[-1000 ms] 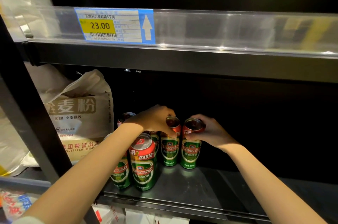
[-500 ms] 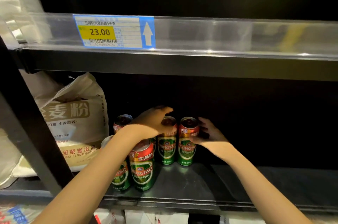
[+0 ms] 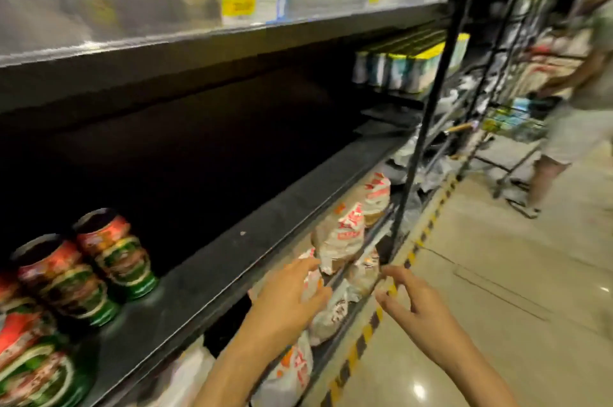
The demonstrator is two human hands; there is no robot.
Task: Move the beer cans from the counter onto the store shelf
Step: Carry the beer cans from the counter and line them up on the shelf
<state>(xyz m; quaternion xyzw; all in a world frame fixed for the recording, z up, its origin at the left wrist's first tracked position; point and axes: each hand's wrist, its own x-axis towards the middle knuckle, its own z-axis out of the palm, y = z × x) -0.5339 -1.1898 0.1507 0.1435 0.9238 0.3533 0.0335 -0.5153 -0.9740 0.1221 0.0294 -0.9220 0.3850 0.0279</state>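
Head view, cylindrical metal beer cans [image 3: 116,254] on dark shelf [image 3: 232,260], empty hands [image 3: 288,297]

Your view is smeared by motion blur: the beer cans [image 3: 116,254] ripple and the price tag [image 3: 248,3] is unreadable. The shelf [image 3: 212,277] recess is deep in shadow, while the floor [image 3: 497,307] is bright with a glare spot. Uprights bow toward the edges.

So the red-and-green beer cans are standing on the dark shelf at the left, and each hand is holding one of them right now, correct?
Not quite. The red-and-green beer cans do stand on the dark shelf at the left, but the head view shows the left hand and right hand both open and holding nothing, out in front of the shelf edge.
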